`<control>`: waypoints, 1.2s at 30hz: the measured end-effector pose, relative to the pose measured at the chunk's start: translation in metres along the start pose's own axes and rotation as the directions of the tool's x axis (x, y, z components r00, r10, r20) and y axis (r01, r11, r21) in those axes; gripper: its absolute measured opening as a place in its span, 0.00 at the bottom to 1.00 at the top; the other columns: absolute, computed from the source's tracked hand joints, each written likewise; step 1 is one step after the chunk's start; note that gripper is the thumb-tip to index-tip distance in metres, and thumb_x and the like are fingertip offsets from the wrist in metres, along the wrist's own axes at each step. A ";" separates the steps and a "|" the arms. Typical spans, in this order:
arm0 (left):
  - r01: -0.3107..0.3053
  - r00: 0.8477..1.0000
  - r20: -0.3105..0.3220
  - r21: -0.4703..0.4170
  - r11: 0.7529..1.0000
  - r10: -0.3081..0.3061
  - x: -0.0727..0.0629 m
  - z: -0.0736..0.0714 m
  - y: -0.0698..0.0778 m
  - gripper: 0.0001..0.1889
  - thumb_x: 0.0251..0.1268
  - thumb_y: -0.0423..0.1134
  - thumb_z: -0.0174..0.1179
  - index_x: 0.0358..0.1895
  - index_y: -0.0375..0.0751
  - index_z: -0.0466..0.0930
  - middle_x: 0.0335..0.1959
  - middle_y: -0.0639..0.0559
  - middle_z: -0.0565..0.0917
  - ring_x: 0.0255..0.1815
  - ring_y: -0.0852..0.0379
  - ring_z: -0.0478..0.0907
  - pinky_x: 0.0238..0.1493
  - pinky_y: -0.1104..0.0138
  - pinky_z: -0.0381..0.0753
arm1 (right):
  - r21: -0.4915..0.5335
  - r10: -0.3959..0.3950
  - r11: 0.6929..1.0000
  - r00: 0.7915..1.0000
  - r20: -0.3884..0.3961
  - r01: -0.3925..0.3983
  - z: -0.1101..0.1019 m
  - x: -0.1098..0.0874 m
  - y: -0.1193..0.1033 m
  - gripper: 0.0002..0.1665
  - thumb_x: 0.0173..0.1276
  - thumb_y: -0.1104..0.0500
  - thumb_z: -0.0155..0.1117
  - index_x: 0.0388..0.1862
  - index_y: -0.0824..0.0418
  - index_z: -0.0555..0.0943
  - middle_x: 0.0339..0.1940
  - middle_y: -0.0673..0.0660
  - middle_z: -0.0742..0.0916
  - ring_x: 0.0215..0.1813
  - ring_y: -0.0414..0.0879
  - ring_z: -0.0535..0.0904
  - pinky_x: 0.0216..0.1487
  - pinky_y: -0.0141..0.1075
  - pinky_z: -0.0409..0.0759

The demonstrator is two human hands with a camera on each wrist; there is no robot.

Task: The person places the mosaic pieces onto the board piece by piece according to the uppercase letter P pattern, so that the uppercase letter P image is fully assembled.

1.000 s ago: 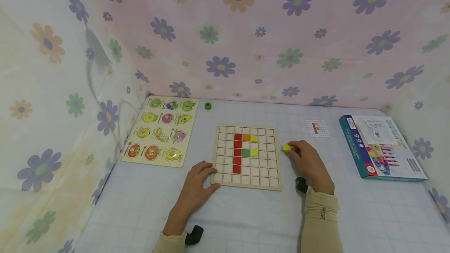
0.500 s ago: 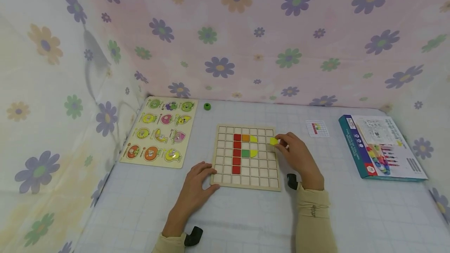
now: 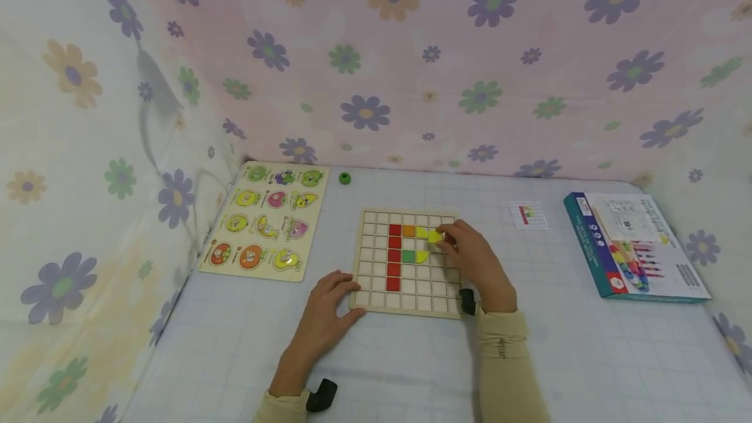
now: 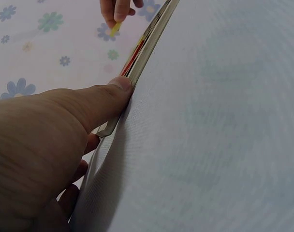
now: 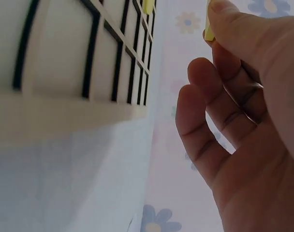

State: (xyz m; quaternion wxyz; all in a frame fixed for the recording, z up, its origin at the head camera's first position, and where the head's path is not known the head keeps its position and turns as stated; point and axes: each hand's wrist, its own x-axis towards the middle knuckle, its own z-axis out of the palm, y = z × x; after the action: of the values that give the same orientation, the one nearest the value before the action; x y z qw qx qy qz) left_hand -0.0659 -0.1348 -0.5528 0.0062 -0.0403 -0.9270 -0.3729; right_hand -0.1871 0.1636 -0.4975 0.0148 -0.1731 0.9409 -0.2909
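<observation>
A square wooden grid board (image 3: pixel 404 312) lies on the table in the head view. Red square tiles (image 3: pixel 394 256) form a column on it, beside an orange tile (image 3: pixel 408 231), a green tile (image 3: pixel 408 256) and yellow rounded tiles (image 3: pixel 422 257). My left hand (image 3: pixel 324 309) rests at the board's near left corner, thumb on the front edge and fingers along the left edge. Thumb and finger of my right hand (image 3: pixel 474 260) pinch a yellow tile (image 3: pixel 435 236) over the board's right part. In the right wrist view that yellow tile (image 5: pixel 210 24) shows edge-on, its exact shape partly hidden.
A fruit picture board (image 3: pixel 264 224) lies at the left, with a small green round piece (image 3: pixel 344 178) near its far corner. On the right are a pattern card (image 3: pixel 529 215) and a box (image 3: pixel 637 247). Flowered cloth hangs behind and at both sides.
My right hand has moved left with the yellow tile, from beside the board to over it, near the upper yellow tile. The left hand stays at the board's corner.
</observation>
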 end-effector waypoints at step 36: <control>-0.002 1.000 0.004 0.003 1.000 0.002 0.000 -0.001 0.001 0.21 0.56 0.47 0.77 0.54 0.55 0.84 0.66 0.57 0.78 0.78 0.50 0.64 0.78 0.47 0.66 | -0.086 0.052 0.995 0.997 0.063 -0.046 0.025 0.011 -0.009 0.19 0.70 0.58 0.70 0.57 0.63 0.83 0.37 0.53 0.80 0.38 0.46 0.73 0.42 0.39 0.74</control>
State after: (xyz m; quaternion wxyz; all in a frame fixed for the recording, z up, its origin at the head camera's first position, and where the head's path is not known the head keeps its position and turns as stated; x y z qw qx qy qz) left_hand -0.0654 -0.1346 -0.5510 0.0049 -0.0420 -0.9274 -0.3715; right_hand -0.1911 0.1396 -0.5128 0.0451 -0.1596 0.9553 -0.2448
